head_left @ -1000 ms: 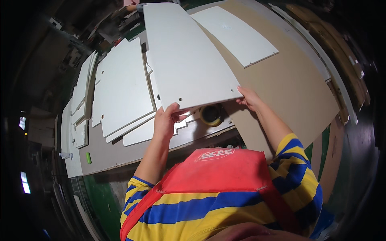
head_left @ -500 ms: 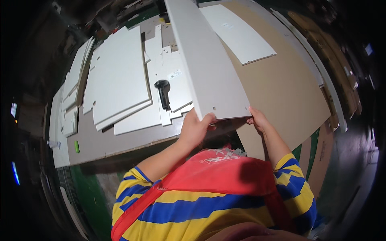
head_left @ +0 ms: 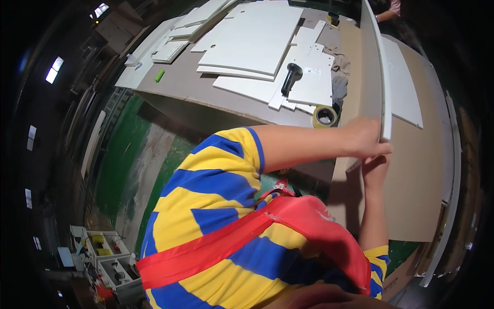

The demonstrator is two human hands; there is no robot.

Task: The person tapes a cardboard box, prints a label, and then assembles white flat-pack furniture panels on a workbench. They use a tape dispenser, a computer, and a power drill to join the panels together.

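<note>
A long white panel [head_left: 382,77] stands on its edge and runs away from me, over a brown board. My left hand [head_left: 363,138] reaches across to the right and is closed on the panel's near end. Just below it, my right hand [head_left: 375,167] grips the same end, its fingers partly hidden by the left hand. A second white panel [head_left: 404,85] lies flat on the brown board [head_left: 411,180], right of the upright one.
Stacked white panels [head_left: 252,38] cover the table to the left. A black handheld scanner [head_left: 292,79], a tape roll [head_left: 324,117], a grey cloth [head_left: 339,88] and a green object [head_left: 159,75] lie there. Another person's arm [head_left: 388,14] shows at the far end.
The held panel has gone from lying broad face up to standing on edge, and both hands have come together at its near end. My view has swung to the right.
</note>
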